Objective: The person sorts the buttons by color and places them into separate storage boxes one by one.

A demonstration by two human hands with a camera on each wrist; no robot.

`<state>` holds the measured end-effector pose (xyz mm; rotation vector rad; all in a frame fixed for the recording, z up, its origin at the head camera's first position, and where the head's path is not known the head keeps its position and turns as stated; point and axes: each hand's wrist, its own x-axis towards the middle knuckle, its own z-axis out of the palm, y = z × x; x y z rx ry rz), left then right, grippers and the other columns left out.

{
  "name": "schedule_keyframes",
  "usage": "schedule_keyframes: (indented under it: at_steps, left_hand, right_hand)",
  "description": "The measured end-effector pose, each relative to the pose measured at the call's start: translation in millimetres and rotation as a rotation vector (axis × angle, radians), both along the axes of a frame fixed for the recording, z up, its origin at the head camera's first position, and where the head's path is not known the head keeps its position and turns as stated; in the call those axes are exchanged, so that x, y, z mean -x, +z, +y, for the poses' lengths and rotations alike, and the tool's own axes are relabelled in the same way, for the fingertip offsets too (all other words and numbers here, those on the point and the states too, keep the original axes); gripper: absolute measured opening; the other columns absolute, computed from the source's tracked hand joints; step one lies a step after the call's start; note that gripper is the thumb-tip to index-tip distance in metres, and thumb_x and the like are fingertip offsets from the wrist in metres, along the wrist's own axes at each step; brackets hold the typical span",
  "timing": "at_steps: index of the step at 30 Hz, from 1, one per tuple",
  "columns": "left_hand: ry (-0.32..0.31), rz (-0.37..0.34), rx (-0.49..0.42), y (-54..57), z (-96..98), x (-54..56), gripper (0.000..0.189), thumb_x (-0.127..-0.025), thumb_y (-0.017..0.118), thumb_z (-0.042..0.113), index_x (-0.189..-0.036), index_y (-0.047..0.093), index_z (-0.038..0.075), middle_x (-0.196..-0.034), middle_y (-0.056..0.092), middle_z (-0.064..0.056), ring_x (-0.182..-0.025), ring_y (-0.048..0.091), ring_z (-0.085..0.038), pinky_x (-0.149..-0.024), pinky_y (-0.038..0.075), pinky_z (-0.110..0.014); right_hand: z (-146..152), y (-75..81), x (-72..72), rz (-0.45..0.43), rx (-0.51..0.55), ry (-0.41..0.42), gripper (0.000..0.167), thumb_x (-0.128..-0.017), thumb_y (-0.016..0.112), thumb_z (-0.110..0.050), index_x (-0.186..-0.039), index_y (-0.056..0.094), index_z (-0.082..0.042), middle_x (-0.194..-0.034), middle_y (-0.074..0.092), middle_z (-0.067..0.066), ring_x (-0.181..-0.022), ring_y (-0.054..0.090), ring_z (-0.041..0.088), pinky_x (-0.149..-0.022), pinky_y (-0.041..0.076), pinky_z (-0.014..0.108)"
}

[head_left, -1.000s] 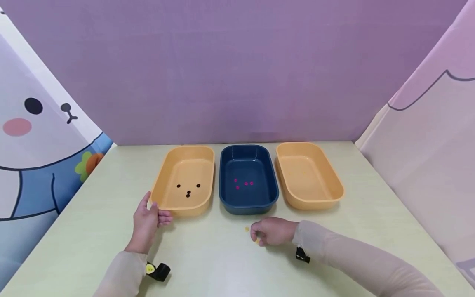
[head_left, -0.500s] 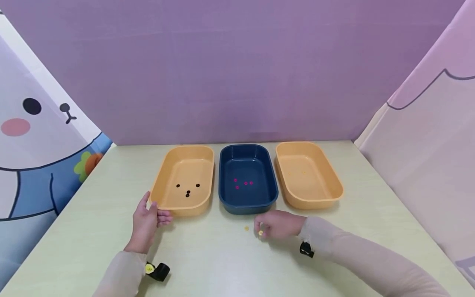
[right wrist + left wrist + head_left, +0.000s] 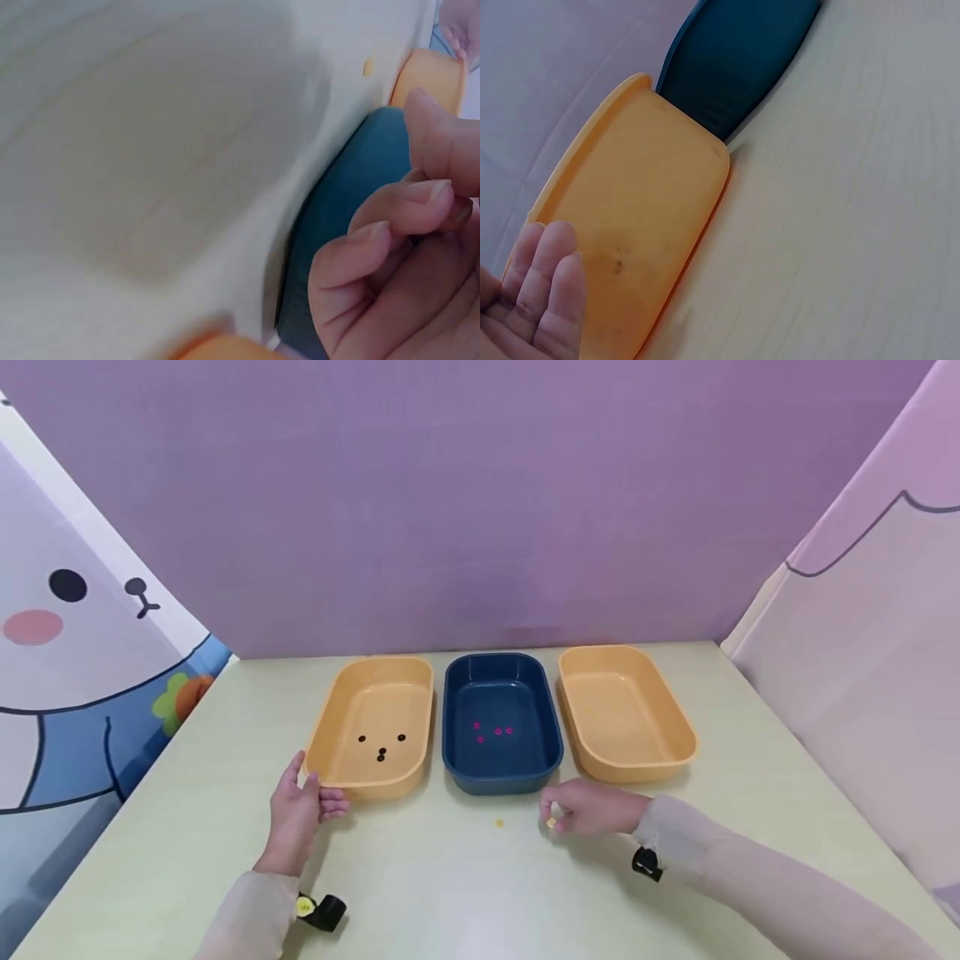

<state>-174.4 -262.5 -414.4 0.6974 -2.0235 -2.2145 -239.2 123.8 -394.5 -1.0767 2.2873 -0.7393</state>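
Note:
Between thumb and fingers my right hand (image 3: 588, 807) pinches a small round yellow piece (image 3: 551, 822), held just in front of the blue tray's near right corner. In the right wrist view the curled fingers (image 3: 360, 259) hide that piece. A second yellow piece (image 3: 499, 823) lies on the table to the left of this hand. My left hand (image 3: 295, 814) touches the near left corner of the left orange tray (image 3: 405, 779), its fingers extended along the wall. Several small black round pieces (image 3: 382, 751) lie inside that tray.
The blue tray (image 3: 501, 783) stands in the middle with several small pink rings (image 3: 498, 732) in it. To its right is another orange tray (image 3: 637, 772); faint yellow specks seem to show on its floor. A purple cloth wall (image 3: 480, 527) closes off the table's (image 3: 420, 893) back edge.
My right hand has lifted one yellow piece off the table and carried it right and slightly away from me. The left hand has kept its place at the left orange tray.

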Motion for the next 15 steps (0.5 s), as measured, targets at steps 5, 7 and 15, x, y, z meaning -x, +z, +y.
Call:
schedule_keyframes:
  at_steps: [5, 7, 15]
  left_hand:
    - [0.003, -0.001, -0.009, -1.4, -1.1, -2.3, 0.059, -0.106, 0.024, 0.014, -0.154, -0.01, 0.02, -0.062, 0.06, 0.006, -0.056, 0.063, -0.005, -0.064, 0.055, -0.024]
    - [0.004, 0.002, -0.016, -1.7, -2.5, -3.0, 0.059, -0.106, 0.024, 0.014, -0.154, -0.011, 0.021, -0.061, 0.06, 0.007, -0.056, 0.063, -0.005, -0.064, 0.055, -0.024]
    - [-0.001, -0.006, -0.004, -1.5, -0.9, -0.4, 0.059, -0.106, 0.024, 0.014, -0.154, -0.01, 0.022, -0.061, 0.06, 0.007, -0.055, 0.062, -0.004, -0.063, 0.055, -0.023]
  right_hand:
    - [15, 0.9, -0.9, 0.001, 0.04, -0.021, 0.012, -0.087, 0.065, 0.001, -0.09, 0.059, -0.008, -0.068, 0.041, -0.009, -0.061, 0.038, 0.005, -0.061, 0.039, 0.023]
    - [20, 3.0, -1.7, 0.002, 0.038, -0.037, 0.012, -0.087, 0.064, 0.001, -0.09, 0.059, -0.008, -0.067, 0.038, -0.008, -0.061, 0.038, 0.005, -0.061, 0.038, 0.023]
    - [44, 12.7, -2.4, 0.019, 0.091, -0.123, 0.01, -0.088, 0.064, 0.002, -0.092, 0.058, -0.006, -0.068, 0.036, -0.007, -0.063, 0.039, 0.006, -0.061, 0.036, 0.023]
